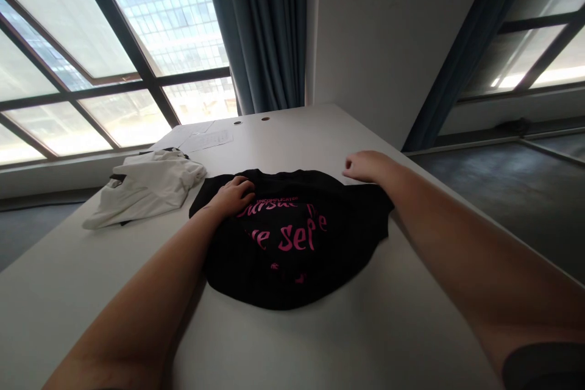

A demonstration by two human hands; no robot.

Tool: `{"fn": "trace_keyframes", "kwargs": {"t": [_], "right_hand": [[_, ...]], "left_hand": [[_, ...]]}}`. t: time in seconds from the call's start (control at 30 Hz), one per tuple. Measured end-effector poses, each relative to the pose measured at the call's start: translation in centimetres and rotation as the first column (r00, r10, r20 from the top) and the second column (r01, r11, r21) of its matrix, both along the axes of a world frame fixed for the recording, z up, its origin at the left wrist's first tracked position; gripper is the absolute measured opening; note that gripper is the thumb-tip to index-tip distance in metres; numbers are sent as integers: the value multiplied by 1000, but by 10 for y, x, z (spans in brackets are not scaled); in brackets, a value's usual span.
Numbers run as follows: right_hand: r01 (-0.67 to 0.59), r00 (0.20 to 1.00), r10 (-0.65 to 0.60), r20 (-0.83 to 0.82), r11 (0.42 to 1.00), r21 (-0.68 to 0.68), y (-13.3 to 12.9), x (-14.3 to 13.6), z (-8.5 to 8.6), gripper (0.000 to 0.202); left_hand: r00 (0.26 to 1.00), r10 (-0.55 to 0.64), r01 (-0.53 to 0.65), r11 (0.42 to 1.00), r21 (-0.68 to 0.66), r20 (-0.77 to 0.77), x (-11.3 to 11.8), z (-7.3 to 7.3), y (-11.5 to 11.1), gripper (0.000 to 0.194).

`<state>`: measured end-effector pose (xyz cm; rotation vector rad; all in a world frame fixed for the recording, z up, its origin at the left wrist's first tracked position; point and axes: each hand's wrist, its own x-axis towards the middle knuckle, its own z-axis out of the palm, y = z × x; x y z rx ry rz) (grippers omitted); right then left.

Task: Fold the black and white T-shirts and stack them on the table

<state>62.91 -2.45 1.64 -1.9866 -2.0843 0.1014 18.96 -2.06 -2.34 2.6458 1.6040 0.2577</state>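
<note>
- Daylight enters my view through a dark-framed window (150, 79) at far left, beside a long blue-grey curtain (267, 30); a plain pale wall (375, 24) stands right of it.
- Under everything I see a smooth white bench (292, 347), with two small round holes (251, 120) near its far edge.
- Spread in the middle of it is a black cloth garment (283, 256) with pink lettering, its surface rumpled and its near edge curved.
- My left hand (235, 194) rests on the garment's far left part, fingers slightly bent and a little apart.
- My right hand (365, 166) is at the garment's far right side, fingers curled in together; I cannot tell whether they pinch any cloth.
- Off to the left I make out a crumpled white cloth garment (146, 186), with thin printed sheets (210, 139) lying beyond it.
</note>
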Motion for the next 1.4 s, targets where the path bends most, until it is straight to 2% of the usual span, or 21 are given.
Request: {"fn": "trace_keyframes", "kwargs": {"t": [0.07, 0.17, 0.23, 0.3, 0.37, 0.43, 0.5, 0.6, 0.67, 0.8, 0.9, 0.97, 1.03, 1.1, 1.17, 1.23, 1.3, 1.4], "right_hand": [[-60, 997, 70, 41, 978, -199, -3, -32, -3, 21], [-116, 988, 140, 70, 955, -272, -9, -55, -7, 26], [-139, 988, 151, 33, 962, -236, -10, -53, -6, 25], [-119, 993, 117, -18, 983, -142, -8, -41, -5, 25], [-14, 1000, 15, -27, 1000, 11, -6, -27, -5, 23], [91, 996, -91, -2, 987, 131, -5, -17, -8, 22], [113, 992, -118, 43, 989, 96, -4, -13, -12, 23], [27, 995, -20, 96, 996, -82, -2, -14, -20, 24], [-44, 994, 57, 94, 990, -132, -1, -17, -22, 25], [-156, 985, 168, 45, 967, -203, -1, -22, -19, 21], [-185, 978, 200, 65, 965, -183, -3, -23, -16, 18], [-133, 986, 143, 85, 984, -115, -3, -19, -14, 20], [-4, 997, 5, 75, 1000, -18, -2, -11, -14, 23], [147, 988, -150, 32, 987, 68, -1, 1, -15, 27], [256, 966, -257, 9, 963, 83, 0, 13, -17, 32], [290, 955, -291, 51, 957, 25, 0, 21, -20, 35], [239, 963, -238, 127, 971, 12, -1, 20, -22, 37], [-4, 976, -30, 217, 988, 156, -4, 4, -21, 35]], "left_hand": [[1000, -12, 12, 1000, 1, 6, -1, 0, 1, 30], [1000, -18, 18, 1000, 0, 10, -1, 0, 0, 24], [1000, -4, 4, 1000, -9, 12, 0, 0, -1, 26], [999, 32, -32, 999, -16, 17, 2, 1, -3, 38], [996, 88, -88, 996, -18, 5, 4, 1, -5, 54], [989, 147, -147, 989, -14, -33, 6, 2, -7, 63], [978, 197, -199, 980, -13, -72, 8, 3, -9, 66], [964, 244, -246, 969, -10, -103, 8, 3, -8, 64], [963, 250, -249, 968, 20, -101, 6, 2, -5, 58], [982, 177, -169, 979, 117, -64, -2, -3, 4, 44], [992, 114, -108, 989, 100, -56, -6, -6, 10, 44], [995, 75, -70, 994, 88, -63, -8, -8, 12, 48], [996, 50, -41, 993, 114, -75, -9, -7, 12, 51], [995, 39, -26, 989, 144, -88, -8, -6, 11, 52], [993, 34, -19, 992, 127, -115, -6, -4, 11, 53], [987, 29, -19, 998, 65, -157, -3, -1, 11, 52], [982, 28, -26, 1000, 13, -187, 0, 1, 11, 52], [980, 22, -21, 1000, 6, -196, 1, 5, 9, 50]]}}
